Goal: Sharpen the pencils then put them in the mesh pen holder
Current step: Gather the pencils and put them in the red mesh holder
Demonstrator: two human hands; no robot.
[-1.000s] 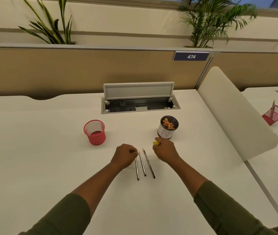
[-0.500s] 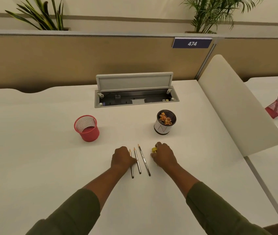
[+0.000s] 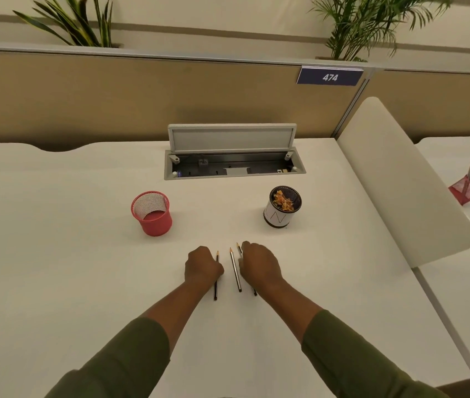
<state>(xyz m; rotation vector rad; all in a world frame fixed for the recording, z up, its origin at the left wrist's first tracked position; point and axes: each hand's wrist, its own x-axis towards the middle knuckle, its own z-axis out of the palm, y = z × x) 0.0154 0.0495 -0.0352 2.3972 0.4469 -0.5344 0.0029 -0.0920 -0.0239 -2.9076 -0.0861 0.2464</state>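
1. Both hands have shifted since half a second ago: the yellow object that showed at the right hand's fingertips is no longer visible, and the right hand now lies over the rightmost pencil, while the left hand has settled over the leftmost pencil.
2. Three pencils lie side by side on the white desk, points away from the person, long axes running roughly front to back. The middle pencil sits untouched in the gap between the two hands.
3. The left hand's fingers are curled down onto its pencil; whether they actually pinch it cannot be told. The right hand's fingers are also bent, covering most of its pencil, and a real grip is equally unclear.
4. The red mesh pen holder stands empty, ahead and to the left, nearer the left hand. A white cup holding shavings stands ahead and to the right.
5. Judging by this layout, lifting a pencil comes next; each hand already lies along a pencil's axis, so closing across the shaft should suffice.
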